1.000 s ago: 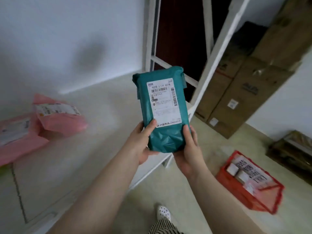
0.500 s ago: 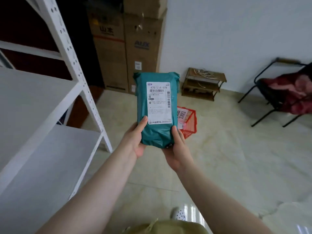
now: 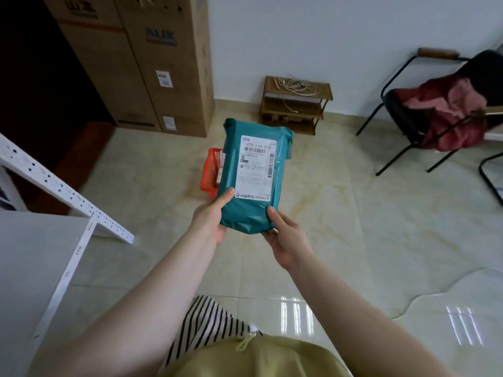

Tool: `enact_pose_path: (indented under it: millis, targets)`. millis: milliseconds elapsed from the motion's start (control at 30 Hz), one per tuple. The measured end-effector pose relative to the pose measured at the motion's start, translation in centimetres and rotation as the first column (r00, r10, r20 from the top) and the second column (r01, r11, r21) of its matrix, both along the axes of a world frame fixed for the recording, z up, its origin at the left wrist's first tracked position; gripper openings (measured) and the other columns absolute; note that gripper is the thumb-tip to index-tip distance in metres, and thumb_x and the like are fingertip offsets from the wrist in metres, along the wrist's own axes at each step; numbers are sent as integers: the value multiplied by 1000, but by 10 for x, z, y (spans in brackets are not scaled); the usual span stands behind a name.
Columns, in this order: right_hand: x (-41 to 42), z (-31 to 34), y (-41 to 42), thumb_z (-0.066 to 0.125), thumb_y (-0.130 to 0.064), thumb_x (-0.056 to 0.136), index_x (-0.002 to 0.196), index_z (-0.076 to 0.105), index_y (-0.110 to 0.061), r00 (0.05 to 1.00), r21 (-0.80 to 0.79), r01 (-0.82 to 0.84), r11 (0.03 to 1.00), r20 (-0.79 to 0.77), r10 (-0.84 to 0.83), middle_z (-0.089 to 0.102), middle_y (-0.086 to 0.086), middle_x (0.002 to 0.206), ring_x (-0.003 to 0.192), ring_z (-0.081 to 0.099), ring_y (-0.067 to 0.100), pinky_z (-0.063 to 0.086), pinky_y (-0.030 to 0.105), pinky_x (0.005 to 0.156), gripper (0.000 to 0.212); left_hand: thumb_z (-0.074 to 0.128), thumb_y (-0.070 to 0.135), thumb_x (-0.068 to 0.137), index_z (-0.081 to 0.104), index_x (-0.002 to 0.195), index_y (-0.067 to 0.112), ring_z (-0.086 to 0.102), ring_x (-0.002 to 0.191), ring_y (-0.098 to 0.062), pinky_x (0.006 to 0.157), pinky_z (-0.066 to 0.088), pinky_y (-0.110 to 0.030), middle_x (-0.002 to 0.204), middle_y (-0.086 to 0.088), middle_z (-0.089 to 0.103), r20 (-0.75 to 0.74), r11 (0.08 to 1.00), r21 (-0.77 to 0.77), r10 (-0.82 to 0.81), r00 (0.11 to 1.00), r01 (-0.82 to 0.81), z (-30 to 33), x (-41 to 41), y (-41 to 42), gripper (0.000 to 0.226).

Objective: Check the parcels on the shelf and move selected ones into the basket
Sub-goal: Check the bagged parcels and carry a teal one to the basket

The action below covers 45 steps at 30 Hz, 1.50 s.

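Teal parcel (image 3: 254, 175) held upright above the floor, label facing up; left hand (image 3: 208, 219) gripping its lower left edge, thumb on front; right hand (image 3: 285, 236) cupping the lower right corner; red basket (image 3: 211, 171) on floor behind, partly hidden; white shelf (image 3: 40, 240) at left

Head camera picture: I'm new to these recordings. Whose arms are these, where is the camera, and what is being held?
There is no robot here. The camera sits on a person's head, looking forward and down, so the arms are their own. The left hand and right hand grip the bottom of a teal parcel, holding it upright with its white shipping label facing the camera. Behind it on the tiled floor stands an orange basket, mostly hidden by the parcel. A white shelf is at the left, cardboard boxes beyond it.
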State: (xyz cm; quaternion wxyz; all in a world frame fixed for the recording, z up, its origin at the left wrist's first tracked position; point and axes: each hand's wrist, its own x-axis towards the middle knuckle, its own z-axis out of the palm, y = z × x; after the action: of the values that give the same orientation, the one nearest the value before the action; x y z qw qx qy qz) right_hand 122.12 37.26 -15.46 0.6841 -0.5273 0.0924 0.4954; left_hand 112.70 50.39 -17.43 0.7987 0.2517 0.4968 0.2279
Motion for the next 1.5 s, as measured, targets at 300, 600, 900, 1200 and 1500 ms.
enact_pose_path:
  millis: [300, 600, 900, 1200, 1500]
  targets:
    - [98, -36, 75, 62, -11, 95, 120, 62, 4, 999, -46, 14, 999, -51, -16, 72, 11, 104, 90, 71, 20, 62, 26, 74, 29, 72, 18, 83, 64, 119, 13, 70, 98, -23, 78, 56, -34, 111, -8, 72, 39, 993, -41, -110, 993, 112, -31, 97, 81, 37]
    - [238, -64, 205, 62, -13, 95, 119, 62, 5, 987, -115, 118, 986, -95, -129, 71, 12, 103, 87, 71, 21, 62, 29, 74, 30, 77, 25, 80, 67, 114, 12, 69, 99, -28, 81, 57, -41, 109, -11, 72, -135, 961, -111, -268, 954, 254, -58, 246, 219, 38]
    - [318, -160, 292, 70, -9, 90, 136, 53, -6, 966, -366, 184, 912, -103, -237, 62, 19, 129, 98, 69, 29, 62, 32, 67, 50, 84, 32, 70, 65, 116, 19, 69, 96, -23, 69, 57, -32, 113, -5, 70, -349, 966, -187, -236, 907, 180, -154, 329, 292, 51]
    - [357, -336, 340, 68, -9, 91, 126, 60, -5, 983, -562, -25, 827, -163, -81, 68, 11, 107, 99, 67, 30, 56, 44, 92, 37, 85, 43, 63, 66, 79, 21, 66, 101, -31, 95, 52, -46, 109, -9, 69, -582, 962, -233, -253, 773, 140, -336, 342, 320, 33]
    - [368, -557, 376, 67, -29, 91, 122, 67, -14, 993, -725, -115, 679, -71, 93, 74, 9, 106, 91, 71, 30, 59, 46, 85, 35, 70, 43, 83, 69, 80, 14, 68, 93, -33, 89, 55, -45, 102, -12, 72, -670, 961, -196, -278, 688, 197, -529, 375, 339, 30]
